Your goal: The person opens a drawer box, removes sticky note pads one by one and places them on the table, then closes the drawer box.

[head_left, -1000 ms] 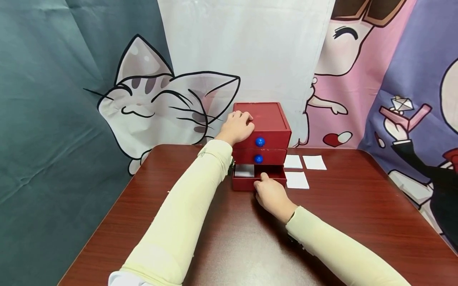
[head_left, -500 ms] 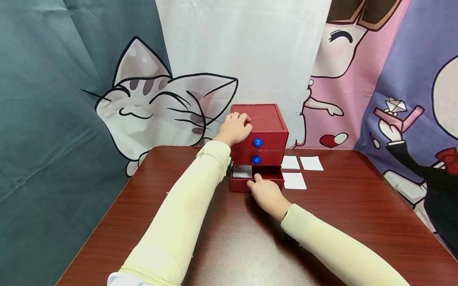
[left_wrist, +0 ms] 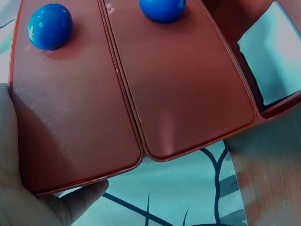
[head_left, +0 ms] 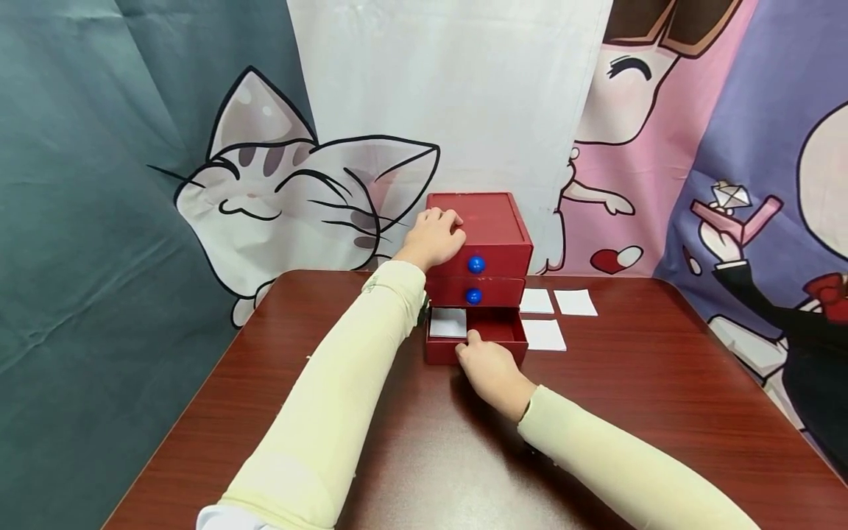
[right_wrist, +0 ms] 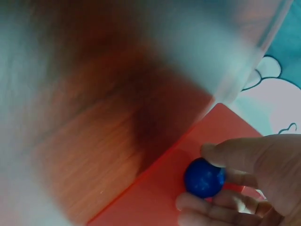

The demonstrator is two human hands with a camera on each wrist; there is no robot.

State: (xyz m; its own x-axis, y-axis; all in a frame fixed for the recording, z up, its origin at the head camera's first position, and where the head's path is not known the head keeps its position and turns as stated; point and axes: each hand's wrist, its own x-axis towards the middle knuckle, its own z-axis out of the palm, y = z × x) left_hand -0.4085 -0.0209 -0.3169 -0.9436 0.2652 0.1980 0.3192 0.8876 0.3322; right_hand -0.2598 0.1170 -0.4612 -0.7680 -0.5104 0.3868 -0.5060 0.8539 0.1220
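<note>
A red drawer cabinet with round blue knobs stands at the back of the table. Over its top left corner my left hand holds on, fingers on the top and thumb along the side. The lowest drawer is pulled out, with a white card lying in its left part. At that drawer's front is my right hand; in the right wrist view its thumb and fingers pinch the blue knob. The upper drawer and the middle drawer are closed.
Right of the cabinet, several white cards lie flat on the brown wooden table: a front card, a back card and a far right card. A cartoon-printed curtain hangs behind the table.
The lowest drawer has slid out farther toward me, with my right hand moving back at its knob. More of the card inside shows. My left hand stays on the cabinet's corner.
</note>
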